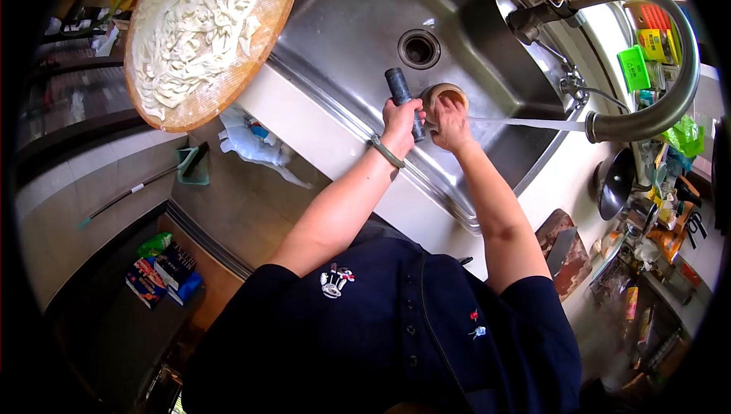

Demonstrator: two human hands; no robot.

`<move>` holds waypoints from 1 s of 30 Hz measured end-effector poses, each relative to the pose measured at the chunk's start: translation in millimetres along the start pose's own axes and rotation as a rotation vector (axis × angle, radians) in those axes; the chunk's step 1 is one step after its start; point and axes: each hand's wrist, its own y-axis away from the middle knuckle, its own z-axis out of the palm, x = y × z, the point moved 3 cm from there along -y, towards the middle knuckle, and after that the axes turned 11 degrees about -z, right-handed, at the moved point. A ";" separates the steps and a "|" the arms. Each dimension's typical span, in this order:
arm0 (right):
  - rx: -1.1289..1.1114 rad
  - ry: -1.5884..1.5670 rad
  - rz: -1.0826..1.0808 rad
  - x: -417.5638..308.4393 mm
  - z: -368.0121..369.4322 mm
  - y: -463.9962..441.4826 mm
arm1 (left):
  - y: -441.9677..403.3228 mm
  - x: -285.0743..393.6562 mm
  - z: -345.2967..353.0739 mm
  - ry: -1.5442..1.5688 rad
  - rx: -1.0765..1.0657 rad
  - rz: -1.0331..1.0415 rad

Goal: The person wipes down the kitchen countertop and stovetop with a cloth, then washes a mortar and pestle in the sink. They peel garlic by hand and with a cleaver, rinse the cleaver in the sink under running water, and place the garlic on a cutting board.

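Over the steel sink [343, 14], at its near edge, the left hand [400, 120] has its fingers wrapped round a dark rod [397, 85], hiding its middle while both ends show. Just beside it, the right hand [451, 126] touches a brown cup [435, 95] held over the basin, its fingers bent at the mouth. Their tips are hidden, so whether they grip the rim or press inside cannot be told. Water [525, 122] runs from the curved tap [670, 94] toward the right hand, which hides where it lands. The tray [287, 3] of pale noodles [190, 29] is cut off at the top, and the far left shelves are blurred.

The sink is set in a pale counter [301, 121], with the tray overhanging its left part. To the right are a black bowl [614, 184], a cleaver [561, 251] on a board [576, 277], and a green basket [633, 68] among crowded goods. Tiled floor shows at lower left.

Counted, there are two hands, one rod, one cup, one tray, one tap, one drain [419, 50] and one bangle [387, 152], on the left wrist. The noodles overlap too much to count.
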 end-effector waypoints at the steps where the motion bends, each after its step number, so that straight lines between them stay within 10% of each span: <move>1: 0.171 0.259 -0.171 -5.3 -7.8 3.7 | 1.6 -0.9 -0.5 0.005 0.003 -0.004; 4: -0.467 0.114 0.054 2.2 19.3 10.5 | 2.0 2.3 0.7 0.010 -0.011 -0.003; 6: -0.513 0.037 0.110 0.2 11.8 -0.2 | 3.2 2.2 0.9 0.021 -0.005 -0.005; 9: -0.101 -0.399 0.132 4.1 -2.9 -6.0 | 1.6 1.0 1.2 0.015 -0.008 -0.011; 12: -0.355 -0.175 0.104 -1.7 -9.7 6.6 | -0.1 0.0 0.3 0.027 -0.024 -0.017; 14: -0.255 -0.569 0.263 25.3 -8.4 13.9 | -0.4 1.0 -1.0 0.030 -0.013 -0.025; 18: 0.239 -0.490 0.592 97.3 -55.7 10.4 | -2.8 -1.9 -1.6 0.049 -0.031 -0.050; 24: 0.747 -1.370 0.795 147.2 -151.0 -46.1 | -2.2 -1.6 -1.5 0.023 -0.032 -0.037; 28: 0.844 -1.227 0.905 160.7 -151.2 -48.8 | -4.3 -3.2 -3.2 0.022 -0.035 -0.056; 30: 0.856 -0.337 0.628 133.3 -134.1 -37.3 | -8.7 -2.8 -3.5 0.034 -0.052 -0.048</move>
